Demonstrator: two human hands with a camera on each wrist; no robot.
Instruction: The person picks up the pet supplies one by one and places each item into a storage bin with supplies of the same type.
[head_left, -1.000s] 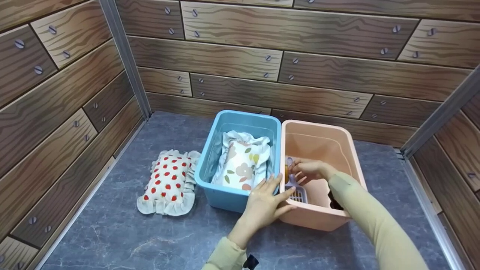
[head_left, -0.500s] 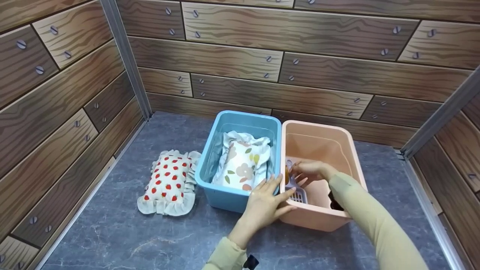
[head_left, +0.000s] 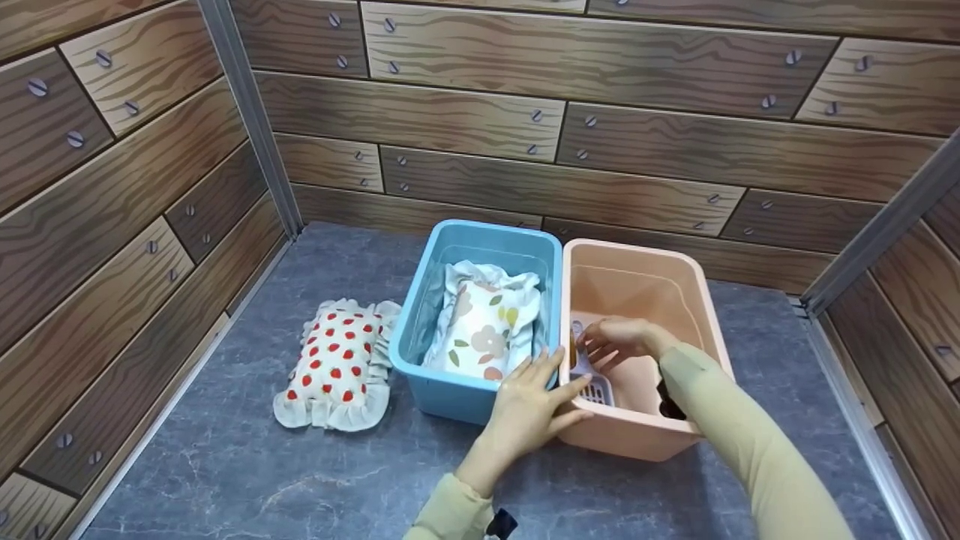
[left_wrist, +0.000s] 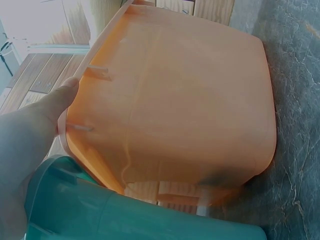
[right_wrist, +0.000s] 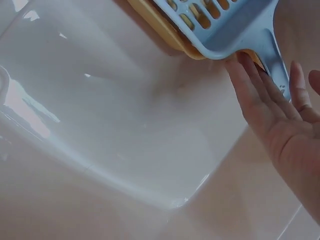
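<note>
My right hand (head_left: 619,341) is inside the peach bin (head_left: 637,435), its fingers fairly straight at the handle of a pale lavender-blue litter scoop (right_wrist: 250,32). Some fingers pass behind that handle in the right wrist view. Beneath the scoop's slotted head lies a yellow-orange piece (right_wrist: 167,27), mostly hidden. My left hand (head_left: 525,405) rests with spread fingers across the near rims of the peach bin and the blue bin (head_left: 457,401). Its thumb (left_wrist: 65,92) touches the peach rim. A small floral pillow (head_left: 480,330) with ruffled edges lies in the blue bin.
A strawberry-print pillow (head_left: 334,360) with frills lies left of the blue bin on the dark marbled surface (head_left: 315,487). The two bins stand side by side, touching. Wood-pattern walls (head_left: 465,112) enclose the back and sides.
The scoop's handle has sunk slightly lower in the peach bin at the right hand. The left hand, both bins and both pillows have stayed in place.
</note>
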